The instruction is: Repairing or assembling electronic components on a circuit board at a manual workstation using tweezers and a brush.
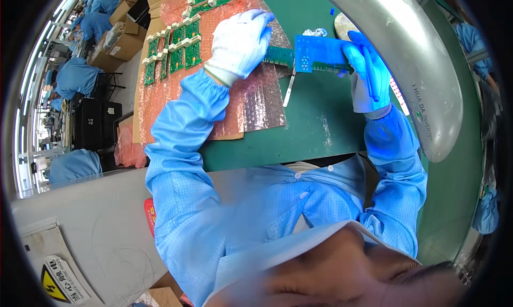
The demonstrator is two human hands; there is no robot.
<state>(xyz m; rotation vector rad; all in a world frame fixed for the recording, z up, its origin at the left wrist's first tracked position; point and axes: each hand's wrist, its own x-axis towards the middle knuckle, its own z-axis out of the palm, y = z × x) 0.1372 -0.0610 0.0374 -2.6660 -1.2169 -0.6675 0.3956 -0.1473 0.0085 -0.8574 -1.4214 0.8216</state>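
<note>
Above the far part of the green bench (256,152), w/ blue-lit bd (323,50) held at its right end by gloved R hand (380,74), fingers closed on it, just left of the curved grey housing (411,56) (prob. lamp). To the left, gloved L hand (238,42) over the bubble wrap (214,112), just beside green bd edge (279,55); fingertips unclear, so cannot tell if gripping. Step in hand, as judged: prob. handling of one bd in the blue light. For next move: steady R grip needed, by the edges only, w/o pressing on the small parts. Farther left, on the wrap, rows of green bds (176,61) w/ pale connectors. Re writing: dark lettering along the housing, partly legible; at near left, warning label (53,283) w/ yellow triangle, lightning sign and text in two scripts; on the bds, no print readable.
</note>
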